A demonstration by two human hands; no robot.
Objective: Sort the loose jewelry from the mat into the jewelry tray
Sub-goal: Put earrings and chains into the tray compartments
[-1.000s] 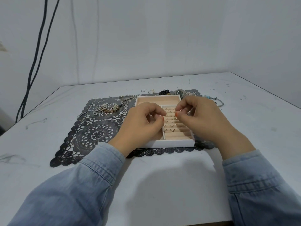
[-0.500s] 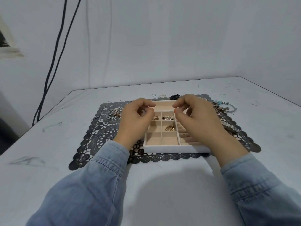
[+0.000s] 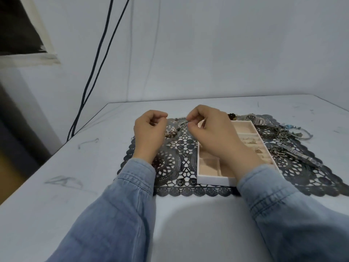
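Both hands have moved off the jewelry tray [image 3: 213, 180] (it now sits under your right wrist). Right hand [image 3: 211, 133] pinches a silver chain [image 3: 183, 123] over the mat [image 3: 181, 148]. Left hand [image 3: 149, 131] is curled alongside, contents unclear. Next piece likely tray-bound.

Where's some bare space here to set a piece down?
Free: the mat between left sleeve and tray; the table left of the mat and in front of it. Crowded: right of the tray, watches and bracelets; the mat's far edge, a pile by the chain the right hand pinches.
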